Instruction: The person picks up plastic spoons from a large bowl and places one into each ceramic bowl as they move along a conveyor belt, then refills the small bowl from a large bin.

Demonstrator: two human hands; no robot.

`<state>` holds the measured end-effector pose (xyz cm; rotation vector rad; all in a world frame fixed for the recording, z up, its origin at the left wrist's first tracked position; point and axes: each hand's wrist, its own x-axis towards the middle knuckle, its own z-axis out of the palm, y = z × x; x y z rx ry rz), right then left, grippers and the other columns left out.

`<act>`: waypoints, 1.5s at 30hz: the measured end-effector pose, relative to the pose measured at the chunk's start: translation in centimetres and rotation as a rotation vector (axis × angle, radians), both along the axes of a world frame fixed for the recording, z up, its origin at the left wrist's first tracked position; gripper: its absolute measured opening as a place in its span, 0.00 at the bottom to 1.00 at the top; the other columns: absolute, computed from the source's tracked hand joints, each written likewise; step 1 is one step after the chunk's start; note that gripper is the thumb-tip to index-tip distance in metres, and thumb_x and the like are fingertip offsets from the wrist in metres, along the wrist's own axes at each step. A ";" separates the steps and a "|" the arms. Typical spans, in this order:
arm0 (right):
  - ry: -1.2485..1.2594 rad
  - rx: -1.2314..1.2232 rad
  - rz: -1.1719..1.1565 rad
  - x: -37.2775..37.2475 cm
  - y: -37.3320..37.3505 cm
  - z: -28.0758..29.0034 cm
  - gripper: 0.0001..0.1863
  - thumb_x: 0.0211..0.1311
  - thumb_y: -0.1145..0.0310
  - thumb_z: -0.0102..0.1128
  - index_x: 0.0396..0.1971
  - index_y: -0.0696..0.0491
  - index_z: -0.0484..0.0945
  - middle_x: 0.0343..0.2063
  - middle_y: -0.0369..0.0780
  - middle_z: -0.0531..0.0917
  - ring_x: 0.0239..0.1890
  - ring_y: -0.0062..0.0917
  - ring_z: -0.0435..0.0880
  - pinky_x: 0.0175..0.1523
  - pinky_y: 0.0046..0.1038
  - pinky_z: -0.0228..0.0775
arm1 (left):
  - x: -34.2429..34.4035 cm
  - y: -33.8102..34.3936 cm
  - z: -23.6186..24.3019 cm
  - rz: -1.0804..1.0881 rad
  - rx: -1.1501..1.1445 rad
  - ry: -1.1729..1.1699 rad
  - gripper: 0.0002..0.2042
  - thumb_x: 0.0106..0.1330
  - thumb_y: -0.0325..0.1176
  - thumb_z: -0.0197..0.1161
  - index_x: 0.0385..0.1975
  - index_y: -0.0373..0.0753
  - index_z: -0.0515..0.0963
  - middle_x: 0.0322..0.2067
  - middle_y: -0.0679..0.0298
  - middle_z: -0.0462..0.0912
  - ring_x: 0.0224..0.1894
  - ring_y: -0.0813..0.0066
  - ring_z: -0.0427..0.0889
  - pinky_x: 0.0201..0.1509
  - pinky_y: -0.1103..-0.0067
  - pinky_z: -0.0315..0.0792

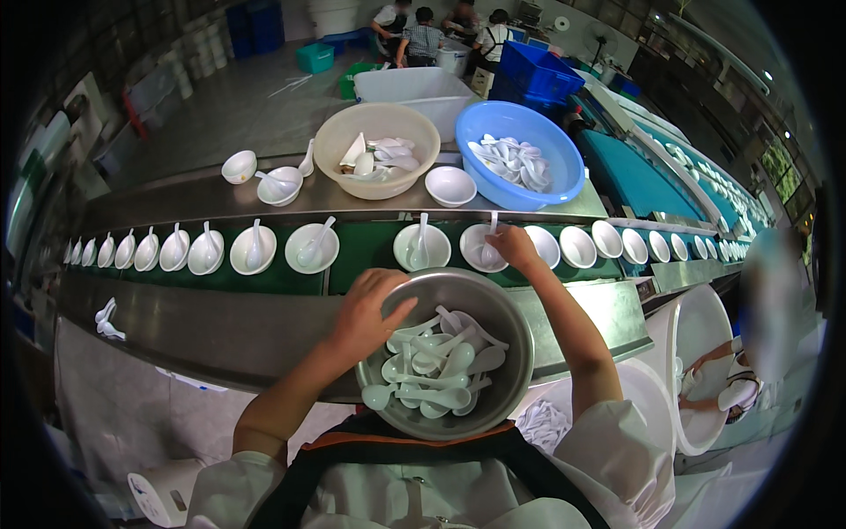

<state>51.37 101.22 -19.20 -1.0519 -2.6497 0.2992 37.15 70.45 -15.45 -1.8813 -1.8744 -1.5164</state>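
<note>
My right hand [514, 247] pinches the upright handle of a white soup spoon [487, 256], whose scoop rests inside a white bowl [471, 240] on the green conveyor belt [366, 261]. Close in front of my body stands a steel basin [520, 353] with a loose pile of white spoons [432, 375]. At its left rim is my left hand [368, 310], fingers apart and thumb reaching over the edge, with nothing held. To the left along the belt, a row of bowls [310, 263] each has a spoon in it. The bowls [577, 247] to the right hold no spoons.
Behind the belt, a beige tub [339, 132] and a blue tub [568, 167] hold spoons, with bowls [450, 196] beside them. Two spoons [107, 319] lie on the left metal ledge. A teal conveyor [630, 176] runs at right. Several people sit far back; another works at right.
</note>
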 end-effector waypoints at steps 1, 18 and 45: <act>0.053 0.046 0.018 0.3 -0.4 0.4 0.16 0.54 0.58 0.57 0.36 0.55 0.76 0.28 0.50 0.80 0.33 0.44 0.79 0.38 0.38 0.71 | 0.3 -0.5 0.5 -0.107 -0.151 0.048 0.17 0.51 0.36 0.65 0.39 0.36 0.73 0.39 0.60 0.76 0.44 0.62 0.73 0.48 0.70 0.66; -0.309 0.366 0.920 7.5 -18.7 2.6 0.41 0.35 0.54 0.68 0.53 0.54 0.64 0.47 0.45 0.70 0.54 0.37 0.67 0.48 0.36 0.69 | 3.5 -1.0 1.0 -0.578 -1.054 0.453 0.15 0.49 0.35 0.65 0.33 0.36 0.71 0.25 0.52 0.77 0.32 0.53 0.77 0.36 0.67 0.70; 0.215 0.133 0.219 1.7 -4.1 0.3 0.15 0.54 0.63 0.58 0.42 0.52 0.75 0.24 0.48 0.81 0.27 0.37 0.81 0.34 0.34 0.73 | -1.8 5.9 3.2 -0.353 -0.209 -0.854 0.08 0.64 0.32 0.54 0.24 0.36 0.71 0.17 0.68 0.73 0.18 0.86 0.70 0.21 0.88 0.65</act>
